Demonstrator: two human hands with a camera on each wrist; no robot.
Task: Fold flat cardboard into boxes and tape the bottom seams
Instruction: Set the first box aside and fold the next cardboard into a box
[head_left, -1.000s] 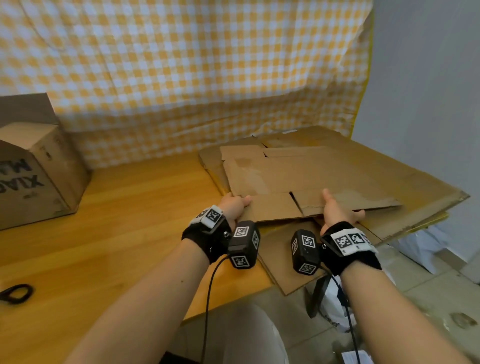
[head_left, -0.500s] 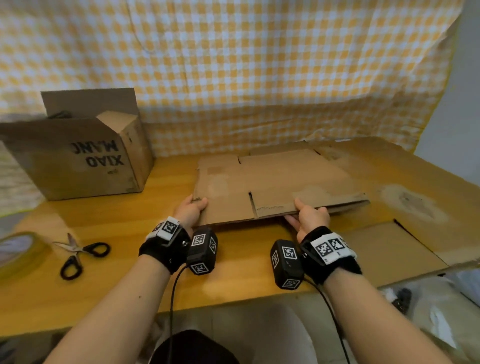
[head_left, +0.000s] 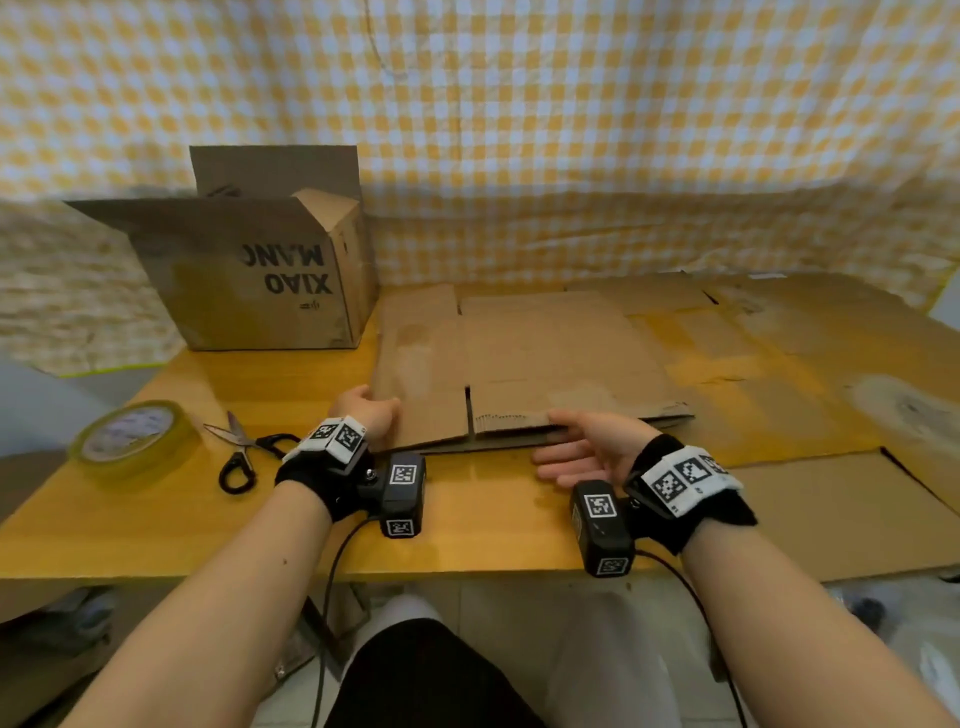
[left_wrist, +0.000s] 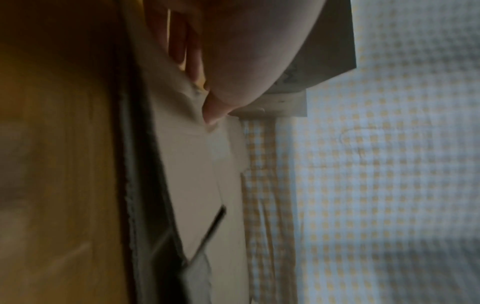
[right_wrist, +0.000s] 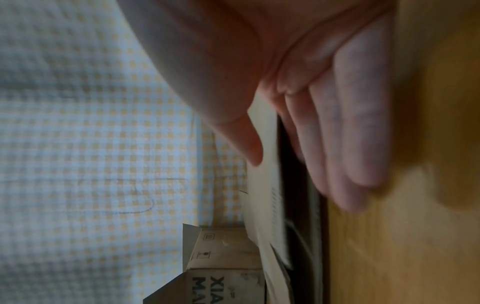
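Observation:
A flat brown cardboard blank (head_left: 519, 358) lies on the wooden table (head_left: 156, 519), its near edge lifted slightly. My left hand (head_left: 370, 415) grips its near left corner; in the left wrist view the thumb lies on top of the cardboard (left_wrist: 197, 185) and the fingers (left_wrist: 179, 41) curl under it. My right hand (head_left: 576, 441) is at the near edge. Its thumb rests on the top flap and its fingers (head_left: 553, 465) stretch straight along the table. In the right wrist view the straight fingers (right_wrist: 358, 144) lie beside the cardboard's edge (right_wrist: 265, 205).
An assembled box printed "XIAO MANG" (head_left: 249, 270) stands at the back left. A tape roll (head_left: 130, 436) and black-handled scissors (head_left: 241, 452) lie on the left. More flat cardboard (head_left: 805, 374) covers the table's right side. Checked cloth (head_left: 519, 130) hangs behind.
Both hands have carried the flat cardboard left, off the pile and onto the middle of the table. The right hand's fingers have gone from gripping the edge to lying straight.

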